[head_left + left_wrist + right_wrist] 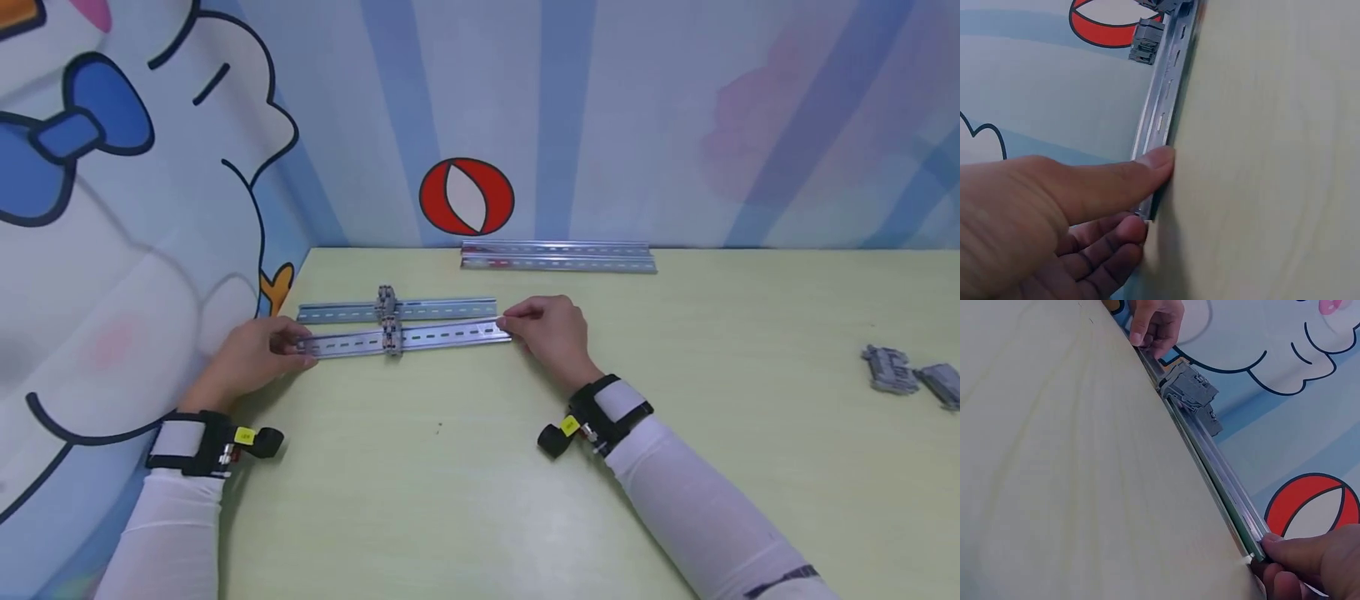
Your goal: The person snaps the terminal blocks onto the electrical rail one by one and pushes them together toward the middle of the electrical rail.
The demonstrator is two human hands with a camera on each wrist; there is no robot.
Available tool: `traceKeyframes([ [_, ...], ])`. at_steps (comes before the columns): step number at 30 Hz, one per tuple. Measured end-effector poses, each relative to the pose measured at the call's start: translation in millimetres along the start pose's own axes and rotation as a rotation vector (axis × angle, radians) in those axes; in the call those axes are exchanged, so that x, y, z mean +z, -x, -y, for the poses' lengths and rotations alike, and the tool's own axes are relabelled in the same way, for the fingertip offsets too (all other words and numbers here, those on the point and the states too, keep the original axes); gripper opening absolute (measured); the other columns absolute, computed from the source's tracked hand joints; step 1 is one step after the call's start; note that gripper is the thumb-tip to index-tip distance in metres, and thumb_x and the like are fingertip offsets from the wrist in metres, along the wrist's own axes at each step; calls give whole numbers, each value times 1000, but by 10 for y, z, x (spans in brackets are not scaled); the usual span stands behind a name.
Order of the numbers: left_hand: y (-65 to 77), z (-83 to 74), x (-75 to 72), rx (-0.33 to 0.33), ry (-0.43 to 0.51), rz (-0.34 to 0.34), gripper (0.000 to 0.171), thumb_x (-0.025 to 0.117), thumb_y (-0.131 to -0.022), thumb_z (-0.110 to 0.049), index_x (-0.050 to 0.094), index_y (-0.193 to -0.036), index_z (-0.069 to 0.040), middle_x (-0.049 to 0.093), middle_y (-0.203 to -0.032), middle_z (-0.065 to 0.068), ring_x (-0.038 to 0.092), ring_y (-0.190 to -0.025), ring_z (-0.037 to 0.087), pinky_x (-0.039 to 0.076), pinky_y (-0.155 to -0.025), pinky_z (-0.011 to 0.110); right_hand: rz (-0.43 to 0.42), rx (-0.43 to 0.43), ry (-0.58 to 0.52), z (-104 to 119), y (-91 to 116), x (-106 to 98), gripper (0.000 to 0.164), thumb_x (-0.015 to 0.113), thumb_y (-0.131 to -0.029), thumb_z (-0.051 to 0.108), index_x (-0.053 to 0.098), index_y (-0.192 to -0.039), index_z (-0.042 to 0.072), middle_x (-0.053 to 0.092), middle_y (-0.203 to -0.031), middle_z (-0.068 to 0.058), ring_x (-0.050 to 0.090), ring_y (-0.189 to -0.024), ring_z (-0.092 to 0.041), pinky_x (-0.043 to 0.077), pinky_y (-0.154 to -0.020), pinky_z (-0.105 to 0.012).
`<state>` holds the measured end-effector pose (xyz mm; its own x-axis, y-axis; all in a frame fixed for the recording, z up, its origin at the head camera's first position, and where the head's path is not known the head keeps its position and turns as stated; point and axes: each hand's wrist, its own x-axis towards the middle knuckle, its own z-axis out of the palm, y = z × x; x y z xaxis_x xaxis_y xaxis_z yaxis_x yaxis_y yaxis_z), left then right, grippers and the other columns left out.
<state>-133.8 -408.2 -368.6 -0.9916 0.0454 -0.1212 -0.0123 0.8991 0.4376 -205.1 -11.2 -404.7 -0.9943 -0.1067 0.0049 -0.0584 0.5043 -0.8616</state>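
A slotted metal DIN rail [442, 335] lies crosswise between my hands, its right end slightly farther back than its left. A grey terminal block [392, 335] sits across it left of the middle. My left hand [251, 358] holds the left end, with the thumb [1154, 164] on the rail's near edge and the fingers behind. At the right end, my right hand [551, 332] pinches the rail between thumb [1294, 553] and fingers. Just behind lies a second slotted rail [450, 309], carrying another grey terminal block [386, 302].
Two more metal rails [558, 263] lie side by side at the table's back edge, against the painted wall [637, 125]. Toward the right, a grey terminal block [890, 370] lies beside another grey block [941, 383]. The left wall [135, 317] borders the pale table [450, 500].
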Motion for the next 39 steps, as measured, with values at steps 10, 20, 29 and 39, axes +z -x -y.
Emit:
traceKeyframes([
  [10,-21,-28,43,-18,51,-72,42,75,-87,-24,63,-119,0,60,-100,16,55,-87,27,45,-71,32,-27,-47,105,-38,-81,22,15,81,-80,30,76,-84,17,70,-76,3,61,-76,-17,42,-70,-33],
  [20,46,-610,19,27,-16,-244,35,71,-89,-18,61,-117,2,62,-107,24,62,-89,34,52,-67,41,4,-11,-118,-100,-87,-76,19,75,-86,32,73,-89,13,64,-74,-7,59,-50,-23,50,-48,-29],
  [29,-382,-1481,360,114,87,-300,23,67,-92,-21,67,-108,-4,65,-100,11,58,-89,25,51,-77,39,-250,-37,-129,-344,-182,-394,20,74,-87,32,76,-91,13,70,-84,-3,62,-70,-17,46,-66,-27],
  [39,-980,-1829,673,26,189,-249,24,68,-92,-24,66,-106,-4,65,-98,11,57,-90,26,51,-77,39,-475,74,25,-846,-359,-1165,32,67,-92,35,75,-101,5,66,-91,-10,52,-86,-23,37,-75,-32],
])
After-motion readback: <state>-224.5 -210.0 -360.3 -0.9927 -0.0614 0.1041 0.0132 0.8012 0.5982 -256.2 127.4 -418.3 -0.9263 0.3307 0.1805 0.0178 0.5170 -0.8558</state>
